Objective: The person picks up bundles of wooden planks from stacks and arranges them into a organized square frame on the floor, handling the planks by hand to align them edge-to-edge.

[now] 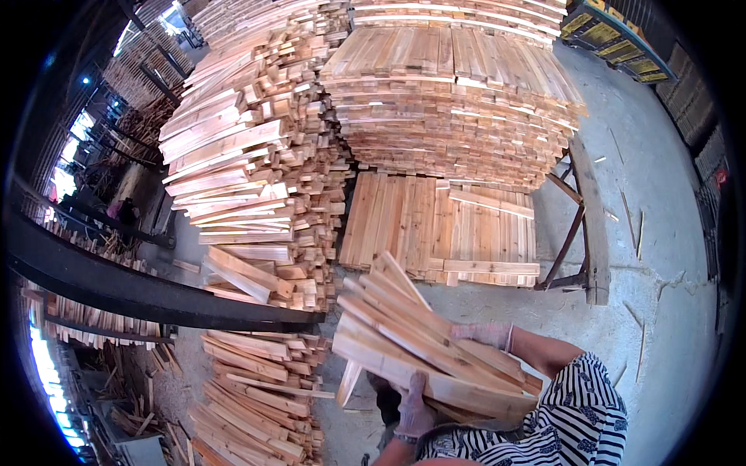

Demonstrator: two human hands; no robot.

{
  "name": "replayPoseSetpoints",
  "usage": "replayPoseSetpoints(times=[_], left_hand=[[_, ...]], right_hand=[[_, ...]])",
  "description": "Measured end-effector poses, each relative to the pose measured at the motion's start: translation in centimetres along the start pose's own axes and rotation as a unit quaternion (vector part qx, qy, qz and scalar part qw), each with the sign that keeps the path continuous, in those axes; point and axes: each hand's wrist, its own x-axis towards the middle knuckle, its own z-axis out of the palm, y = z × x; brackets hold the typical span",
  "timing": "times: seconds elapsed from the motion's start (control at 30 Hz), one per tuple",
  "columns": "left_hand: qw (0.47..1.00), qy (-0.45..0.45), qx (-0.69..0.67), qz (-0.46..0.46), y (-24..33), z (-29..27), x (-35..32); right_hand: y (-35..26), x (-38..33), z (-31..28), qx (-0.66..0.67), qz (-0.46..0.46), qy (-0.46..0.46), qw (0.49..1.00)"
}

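Observation:
An armful of light wooden boards (458, 384) lies against my striped shirt, fanned out at its far left end. My left hand (415, 412), in a pale glove, grips the near lower board, its fingers curled up over the face. Across the bundle, my right hand (483, 335), also gloved, is closed round the far side of the boards; its fingertips are partly hidden. Just beyond the bundle, a low layer of boards (396, 221) is laid side by side, with a few loose boards lying across it.
A tall neat stack of boards (458, 116) rises behind the low layer. Long heaps of boards (256, 179) run along the left, crossed by a dark metal beam (155, 283). A wooden trestle leg (590, 233) stands at the right. Thin offcuts (641, 237) lie on the concrete floor.

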Motion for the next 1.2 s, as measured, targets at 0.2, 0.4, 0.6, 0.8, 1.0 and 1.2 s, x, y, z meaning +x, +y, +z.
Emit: replayPoseSetpoints(times=[0.2,0.4,0.6,0.8,1.0,1.2], left_hand=[[0.999,-0.034,0.033,-0.003,-2.4,2.7,9.7],[0.997,-0.015,0.064,-0.033,3.1,7.5,16.8],[0.993,-0.053,0.103,-0.031,12.3,8.4,28.3],[0.984,-0.018,0.107,-0.139,20.7,8.6,43.6],[0.96,0.035,0.222,-0.167,21.7,2.5,56.5],[0.949,0.081,0.251,-0.171,17.1,3.0,54.0]], right_hand=[[-6.7,-5.8,-6.8,0.001,-0.038,0.063,0.997],[-13.2,-1.6,-11.2,0.025,-0.013,0.084,0.996],[-15.9,11.2,-16.6,0.127,0.089,0.178,0.972],[-15.6,23.1,-23.3,0.257,0.082,0.148,0.951],[-10.2,31.3,-25.2,0.371,0.03,0.16,0.914],[-8.2,27.5,-25.1,0.318,0.075,0.206,0.922]])
